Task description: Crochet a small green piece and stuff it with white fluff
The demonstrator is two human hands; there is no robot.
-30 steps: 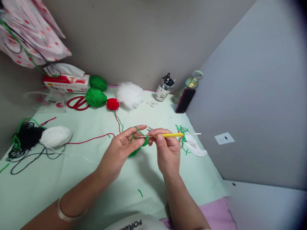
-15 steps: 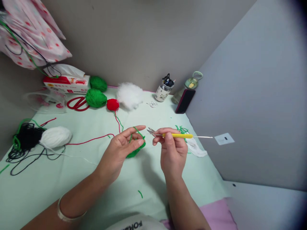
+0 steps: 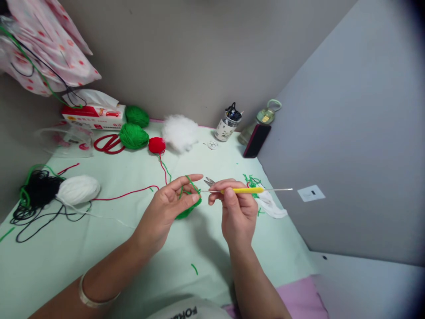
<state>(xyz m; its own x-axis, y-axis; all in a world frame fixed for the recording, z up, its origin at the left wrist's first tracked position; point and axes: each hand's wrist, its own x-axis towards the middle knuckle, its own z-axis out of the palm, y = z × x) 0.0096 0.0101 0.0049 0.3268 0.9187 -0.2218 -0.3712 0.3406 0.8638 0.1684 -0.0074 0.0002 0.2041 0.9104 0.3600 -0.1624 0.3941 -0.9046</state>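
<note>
Between thumb and fingers, my left hand (image 3: 169,204) pinches a small green crochet piece (image 3: 188,212). Green yarn (image 3: 191,182) runs over its raised index finger. My right hand (image 3: 237,215) is closed around a crochet hook (image 3: 244,190) with a yellow handle and metal ends. The hook's left tip meets the upper edge of the green piece; whether it passes through a stitch I cannot tell. Small scissor blades (image 3: 209,180) show just beyond my right fingers; their handles are hidden, so I cannot tell whether that hand holds them too.
White yarn (image 3: 78,189) and tangled black yarn (image 3: 40,190) lie left. Behind are red-handled scissors (image 3: 109,144), green balls (image 3: 133,136), a red ball (image 3: 156,145), white stuffing (image 3: 180,133), a pen cup (image 3: 227,125) and a phone (image 3: 257,141). Green scraps (image 3: 252,180) lie right.
My right hand has moved slightly left, bringing the hook's tip from a small gap away up to the green piece. My left hand keeps nearly the same pose.
</note>
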